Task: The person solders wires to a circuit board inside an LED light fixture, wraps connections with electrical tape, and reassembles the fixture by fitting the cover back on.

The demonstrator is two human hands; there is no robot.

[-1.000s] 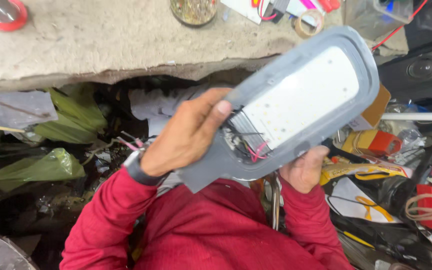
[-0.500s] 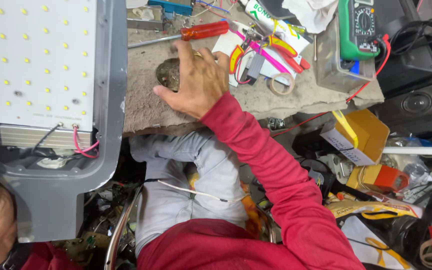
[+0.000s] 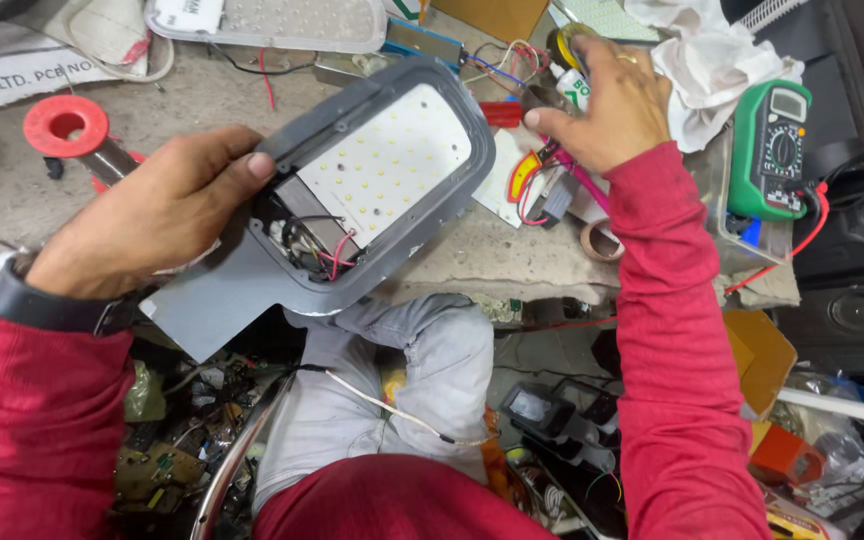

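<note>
- 2 bare hands in red sleeves work over a cluttered concrete bench, seen from above.
- Left hand, with a dark wristwatch, is closed round the edge of a grey LED street-light housing: thumb on the rim, fingers hidden beneath.
- From that grip, the housing reaches outward over the bench edge, tilted, its white LED panel facing up. Just beyond the thumb sit exposed red and black wires.
- It looks like a rigid cast shell, probably fairly heavy for 1 hand; the rim and narrow neck seem the safest holds, since the panel and wires look fragile.
- Right hand is curled over small tools at the bench's far side, apparently pinching a dark metal piece; exactly what it grips I cannot tell.
- Beside that hand lie a red-handled tool, a tape roll, white cloth and a green multimeter.
- Beyond the left grip stands a red spool. Open room is scarce: clutter crowds the bench, and the knees sit directly below the housing.
</note>
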